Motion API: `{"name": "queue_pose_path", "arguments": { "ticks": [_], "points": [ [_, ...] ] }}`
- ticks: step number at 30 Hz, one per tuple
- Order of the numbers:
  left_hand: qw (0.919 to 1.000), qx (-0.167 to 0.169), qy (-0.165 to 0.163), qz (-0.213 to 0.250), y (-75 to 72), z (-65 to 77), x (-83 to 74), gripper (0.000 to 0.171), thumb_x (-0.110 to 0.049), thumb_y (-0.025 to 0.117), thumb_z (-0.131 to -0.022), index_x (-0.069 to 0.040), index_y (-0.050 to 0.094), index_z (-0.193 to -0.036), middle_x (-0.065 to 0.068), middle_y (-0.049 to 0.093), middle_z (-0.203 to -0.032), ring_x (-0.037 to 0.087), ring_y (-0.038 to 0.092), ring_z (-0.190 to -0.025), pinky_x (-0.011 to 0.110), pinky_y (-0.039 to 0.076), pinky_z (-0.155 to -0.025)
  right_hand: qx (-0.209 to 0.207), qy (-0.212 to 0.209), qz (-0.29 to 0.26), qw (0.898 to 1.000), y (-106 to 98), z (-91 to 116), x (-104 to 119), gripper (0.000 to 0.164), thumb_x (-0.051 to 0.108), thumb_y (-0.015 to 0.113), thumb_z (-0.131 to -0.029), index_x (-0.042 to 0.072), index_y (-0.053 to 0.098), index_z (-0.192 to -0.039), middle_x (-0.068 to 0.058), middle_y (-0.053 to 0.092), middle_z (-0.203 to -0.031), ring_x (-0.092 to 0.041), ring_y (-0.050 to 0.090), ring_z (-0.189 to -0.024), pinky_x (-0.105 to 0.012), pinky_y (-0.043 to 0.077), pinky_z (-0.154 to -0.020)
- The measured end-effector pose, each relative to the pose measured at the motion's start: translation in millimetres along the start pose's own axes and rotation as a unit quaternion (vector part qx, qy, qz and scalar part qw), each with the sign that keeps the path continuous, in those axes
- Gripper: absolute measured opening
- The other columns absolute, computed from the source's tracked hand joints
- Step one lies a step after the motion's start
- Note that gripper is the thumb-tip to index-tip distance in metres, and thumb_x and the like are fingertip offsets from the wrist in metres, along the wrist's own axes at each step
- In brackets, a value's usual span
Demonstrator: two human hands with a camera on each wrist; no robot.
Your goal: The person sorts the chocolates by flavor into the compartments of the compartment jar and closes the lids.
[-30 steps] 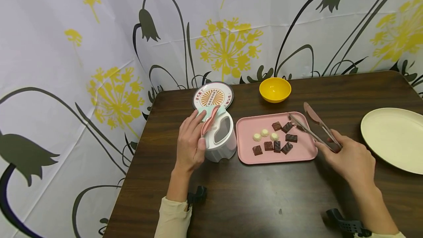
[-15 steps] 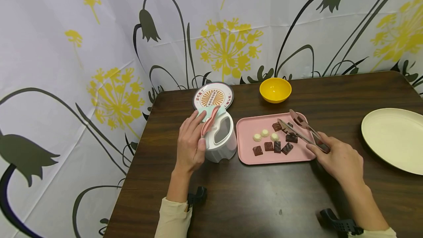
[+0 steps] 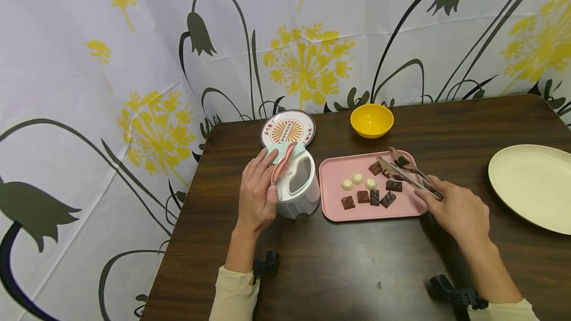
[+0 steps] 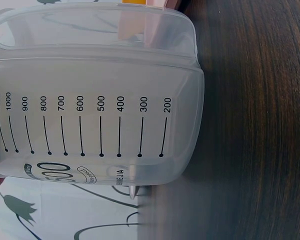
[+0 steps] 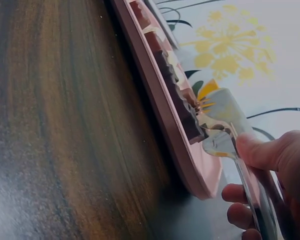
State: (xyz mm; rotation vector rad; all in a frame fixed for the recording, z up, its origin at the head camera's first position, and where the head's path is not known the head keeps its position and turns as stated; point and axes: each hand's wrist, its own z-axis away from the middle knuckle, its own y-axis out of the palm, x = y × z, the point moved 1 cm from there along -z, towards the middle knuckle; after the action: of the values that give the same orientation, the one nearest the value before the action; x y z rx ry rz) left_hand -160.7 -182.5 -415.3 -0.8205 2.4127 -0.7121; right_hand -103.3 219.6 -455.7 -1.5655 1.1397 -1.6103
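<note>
My left hand (image 3: 257, 192) grips the upper side of a white lidded storage container (image 3: 298, 204), its fingers against the raised pink-and-mint flap (image 3: 283, 164). The filling opening shows beside the flap. Printed volume marks run along the translucent container (image 4: 95, 125) in the left wrist view. Metal serving tongs (image 3: 412, 175), with one forked tip, are held by my right hand (image 3: 459, 212). Their tips reach over the back right of a pink tray (image 3: 330, 212), about a dark chocolate (image 3: 387, 170) that they partly cover. Several other chocolates (image 3: 374, 197) and white round sweets (image 3: 347, 185) lie there.
A patterned round plate (image 3: 287, 125) lies behind the container. Behind the tray stands a yellow bowl (image 3: 372, 121). At the right is a large cream plate (image 3: 535, 189). A floral cloth (image 3: 223, 83) hangs along the table's back edge.
My right hand has moved left and brought the tongs from the tray's right edge over the chocolates, with a slight shift to the right just now. My left hand and the container stay put.
</note>
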Motion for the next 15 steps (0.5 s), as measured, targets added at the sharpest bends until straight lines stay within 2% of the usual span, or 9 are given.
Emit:
{"name": "queue_pose_path", "arguments": {
  "ticks": [5, 8, 15],
  "points": [
    [1.0, 0.002, -0.002, -0.001, 0.1, 0.0, 0.2, 0.061, -0.04, 0.026, -0.093, -0.002, 0.069, -0.115, 0.01, 0.056, -0.139, 0.033, 0.044, -0.134, 0.058, 0.028, -0.106, 0.017, 0.013, 0.008, 1.0, -6.0, 0.5, -3.9, 0.071, 0.061, 0.059, -0.087, 0.008, 0.058, -0.136, -0.038, 0.056, -0.118, -0.052, 0.059, -0.086, -0.053, 0.042, -0.057],
    [1.0, 0.002, -0.003, -0.001, 0.1, 0.0, 0.3, 0.06, -0.039, 0.026, -0.092, -0.003, 0.069, -0.116, 0.01, 0.056, -0.139, 0.033, 0.044, -0.134, 0.056, 0.027, -0.108, 0.023, 0.014, 0.01, 1.0, -9.6, 1.3, -7.0, 0.072, 0.062, 0.059, -0.087, 0.008, 0.058, -0.135, -0.038, 0.058, -0.114, -0.048, 0.059, -0.079, -0.049, 0.041, -0.054],
    [1.0, 0.0, -0.001, -0.001, 0.2, -0.8, 0.6, 0.061, -0.039, 0.027, -0.092, -0.003, 0.068, -0.118, 0.011, 0.056, -0.139, 0.033, 0.044, -0.134, 0.056, 0.026, -0.109, -0.002, 0.009, 0.011, 1.0, -12.2, 2.5, -11.2, 0.064, 0.054, 0.065, -0.087, 0.007, 0.062, -0.131, -0.035, 0.064, -0.1, -0.04, 0.058, -0.063, -0.042, 0.036, -0.045]
  ]
}}
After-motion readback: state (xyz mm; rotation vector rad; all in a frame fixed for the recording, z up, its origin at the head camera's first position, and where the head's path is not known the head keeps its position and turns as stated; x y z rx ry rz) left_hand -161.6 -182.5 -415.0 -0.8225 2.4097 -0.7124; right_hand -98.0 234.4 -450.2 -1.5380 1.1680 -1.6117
